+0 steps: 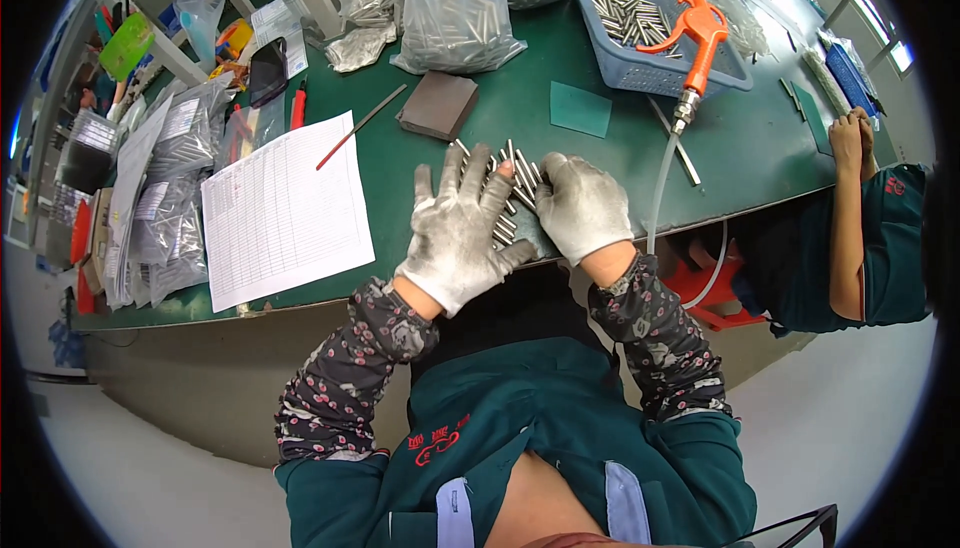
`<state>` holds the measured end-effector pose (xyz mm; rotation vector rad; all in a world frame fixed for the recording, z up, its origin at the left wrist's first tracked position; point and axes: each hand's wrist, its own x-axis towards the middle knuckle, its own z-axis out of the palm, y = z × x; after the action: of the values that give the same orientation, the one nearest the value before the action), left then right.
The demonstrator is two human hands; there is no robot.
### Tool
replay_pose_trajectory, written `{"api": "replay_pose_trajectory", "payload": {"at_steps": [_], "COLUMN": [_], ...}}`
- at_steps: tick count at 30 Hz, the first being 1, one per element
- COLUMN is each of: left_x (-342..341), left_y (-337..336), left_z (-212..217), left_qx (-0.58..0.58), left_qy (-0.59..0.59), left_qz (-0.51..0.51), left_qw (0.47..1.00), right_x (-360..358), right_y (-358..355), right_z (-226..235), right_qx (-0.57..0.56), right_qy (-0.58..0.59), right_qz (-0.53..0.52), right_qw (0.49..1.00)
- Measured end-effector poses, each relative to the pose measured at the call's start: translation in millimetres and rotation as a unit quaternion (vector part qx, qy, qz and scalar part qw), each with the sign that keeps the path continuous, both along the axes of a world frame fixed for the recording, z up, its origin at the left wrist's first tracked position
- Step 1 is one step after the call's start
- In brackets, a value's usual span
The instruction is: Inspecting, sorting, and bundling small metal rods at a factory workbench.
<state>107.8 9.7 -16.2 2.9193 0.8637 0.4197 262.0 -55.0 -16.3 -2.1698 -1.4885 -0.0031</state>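
Note:
On the green table in front of me lies a loose heap of short shiny metal pins [523,180]. My left hand [460,223], in a greyed white glove, rests palm down over the heap's left side with fingers spread; a bare fingertip pokes out of the glove. At the heap's right edge, my right hand [583,206], gloved too, has its fingers curled together against the pins. Its fingertips are hidden, so what it pinches does not show. A dark brown block [439,105] sits just beyond my left fingers.
A printed sheet [285,213] lies to the left, with a thin rod [360,128] across it. Bagged parts [180,223] line the far left. A blue basket [640,73] of pins stands behind, an orange air gun [700,38] at its rim. Another person [850,238] sits at right.

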Motion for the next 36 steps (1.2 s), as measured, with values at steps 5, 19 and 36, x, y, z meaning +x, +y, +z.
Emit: {"api": "replay_pose_trajectory", "payload": {"at_steps": [5, 19, 36], "left_x": [13, 15, 34], "left_y": [27, 36, 18], "left_z": [-1, 0, 3], "left_qx": [-0.005, -0.015, -0.018], "left_qy": [-0.006, 0.009, -0.009], "left_qz": [-0.118, -0.118, -0.058], "left_qw": [0.993, 0.993, 0.998], "right_x": [1, 17, 25], "right_y": [-8, 13, 8], "right_z": [4, -5, -1], "right_qx": [-0.017, 0.075, 0.026], "right_qy": [-0.004, -0.019, 0.067], "right_qz": [-0.019, 0.071, 0.069], "right_qw": [1.0, 0.995, 0.995]}}
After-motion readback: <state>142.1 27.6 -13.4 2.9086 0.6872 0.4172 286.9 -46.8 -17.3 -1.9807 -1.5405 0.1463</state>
